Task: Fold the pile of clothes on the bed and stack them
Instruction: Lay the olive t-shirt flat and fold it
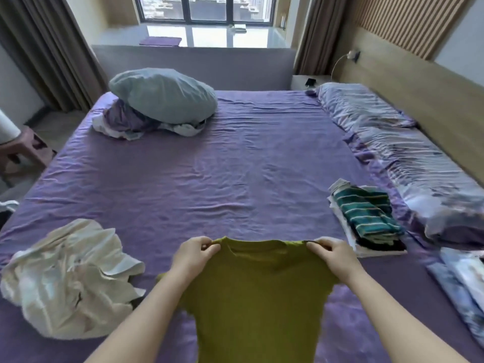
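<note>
Clothes are partly stacked (366, 218) near the bed's right edge, and we hold the green shirt (256, 297) spread over its near edge, left hand (195, 254) and right hand (331, 254) pinching the shoulders, probably to lay it flat on the wrinkled purple sheet (235, 166), while a white crumpled garment (68, 279) waits at the left near the curtained window (207, 9).

Olive-green T-shirt (258, 297) lower centre, shoulders pinched by left hand (192, 254) and right hand (331, 254), purple bed (235, 166), crumpled white garment (70, 279) lower left, folded stack (366, 218) at right.
</note>
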The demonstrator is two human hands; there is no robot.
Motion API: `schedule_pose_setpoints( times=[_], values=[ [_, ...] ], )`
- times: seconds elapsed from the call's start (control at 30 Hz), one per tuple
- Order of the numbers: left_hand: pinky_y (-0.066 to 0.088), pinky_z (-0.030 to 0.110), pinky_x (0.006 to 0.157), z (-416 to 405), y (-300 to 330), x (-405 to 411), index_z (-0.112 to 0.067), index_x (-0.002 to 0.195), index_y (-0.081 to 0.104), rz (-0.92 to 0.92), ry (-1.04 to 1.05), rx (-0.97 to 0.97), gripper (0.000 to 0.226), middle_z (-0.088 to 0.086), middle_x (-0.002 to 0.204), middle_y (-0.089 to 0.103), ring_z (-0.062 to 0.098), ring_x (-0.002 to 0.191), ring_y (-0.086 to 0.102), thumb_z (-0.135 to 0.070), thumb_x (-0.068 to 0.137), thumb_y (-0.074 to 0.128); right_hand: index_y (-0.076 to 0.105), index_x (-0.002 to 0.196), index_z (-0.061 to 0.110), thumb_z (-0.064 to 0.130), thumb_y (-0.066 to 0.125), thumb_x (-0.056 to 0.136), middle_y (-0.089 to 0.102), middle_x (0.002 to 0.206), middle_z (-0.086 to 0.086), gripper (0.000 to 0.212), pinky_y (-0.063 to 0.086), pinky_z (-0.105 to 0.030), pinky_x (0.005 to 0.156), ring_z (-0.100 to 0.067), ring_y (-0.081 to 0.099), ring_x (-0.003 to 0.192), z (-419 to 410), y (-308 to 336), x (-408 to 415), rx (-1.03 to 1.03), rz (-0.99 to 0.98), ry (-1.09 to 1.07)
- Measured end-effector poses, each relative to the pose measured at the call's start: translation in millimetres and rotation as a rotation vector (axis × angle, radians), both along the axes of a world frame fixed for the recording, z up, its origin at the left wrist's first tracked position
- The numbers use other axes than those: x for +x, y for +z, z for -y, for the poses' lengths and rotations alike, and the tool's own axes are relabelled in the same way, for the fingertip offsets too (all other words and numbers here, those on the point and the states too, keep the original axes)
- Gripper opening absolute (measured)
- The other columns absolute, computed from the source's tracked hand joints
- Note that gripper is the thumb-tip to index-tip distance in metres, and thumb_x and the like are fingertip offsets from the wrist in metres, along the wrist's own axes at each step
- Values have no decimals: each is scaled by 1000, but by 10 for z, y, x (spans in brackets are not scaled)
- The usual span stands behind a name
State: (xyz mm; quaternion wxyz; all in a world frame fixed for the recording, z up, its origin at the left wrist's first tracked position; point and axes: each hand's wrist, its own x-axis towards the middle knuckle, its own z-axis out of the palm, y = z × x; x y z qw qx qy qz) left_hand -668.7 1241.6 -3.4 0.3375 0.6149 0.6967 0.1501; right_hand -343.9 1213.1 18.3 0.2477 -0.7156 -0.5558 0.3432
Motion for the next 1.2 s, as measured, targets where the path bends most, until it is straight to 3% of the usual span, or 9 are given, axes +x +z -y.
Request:
schedule_pose_setpoints(
  times=[0.2,0.3,0.47,0.77,0.9,0.97,1.1,1.13,1.2],
  values=[
    [44,29,77,-494,-827,-6,-27,106,68,11,-67,-109,25,-8,106,67,13,101,59,-44,91,58,66,74,21,15,66,86,65,69,7,13,35,-22,61,-15,57,72,-372,-816,-44,-78,74,-92],
    [47,29,77,-702,-1083,-31,-28,103,68,33,-98,-126,21,-10,101,67,9,94,58,-43,91,58,66,75,21,10,63,83,63,68,7,14,30,-20,61,-20,58,75,-574,-1080,-59,-97,160,-114],
    [48,33,77,-1153,-1307,-62,-32,96,68,-2,-71,-76,15,-15,92,65,11,91,59,-42,92,57,69,102,20,23,56,92,71,100,-5,16,44,-33,76,-28,62,97,-1063,-1414,9,-62,235,-186],
    [38,33,73,-2376,-1655,62,-31,107,66,-207,159,62,24,-5,109,67,24,106,58,-44,96,48,68,103,25,31,54,94,69,100,0,18,36,-30,68,-24,59,95,-2317,-1874,133,36,207,-229],
    [35,41,94,-2538,-1949,395,-23,124,59,-460,155,79,31,9,126,54,32,119,44,-33,95,51,59,122,14,26,59,92,64,106,-7,32,38,-27,80,-23,57,101,-2641,-2260,131,-57,97,-84],
    [32,42,100,-2429,-2105,697,-19,127,58,-395,86,191,35,9,131,51,31,124,40,-24,93,56,52,131,10,24,58,93,60,113,-10,41,38,-29,89,-25,55,108,-2556,-2471,189,-129,96,-47],
    [46,49,97,-2060,-2349,1428,-10,111,69,-187,-351,435,33,14,119,65,35,115,58,-1,80,67,49,133,7,28,63,90,58,121,-9,50,40,-34,96,-23,54,111,-2050,-2651,413,-132,154,-52],
    [45,50,99,-1994,-2418,1598,-11,113,69,-173,-455,438,36,13,122,64,35,118,57,1,79,67,50,132,8,31,65,88,59,118,-7,52,43,-34,93,-20,56,104,-1899,-2644,466,-128,159,-63],
    [27,46,114,-1909,-2526,1896,-17,130,57,-170,-597,310,43,8,141,50,28,136,40,-5,89,56,52,130,14,38,68,83,60,110,2,56,47,-31,84,-11,58,88,-1594,-2624,556,-145,162,-86]
  ],
)
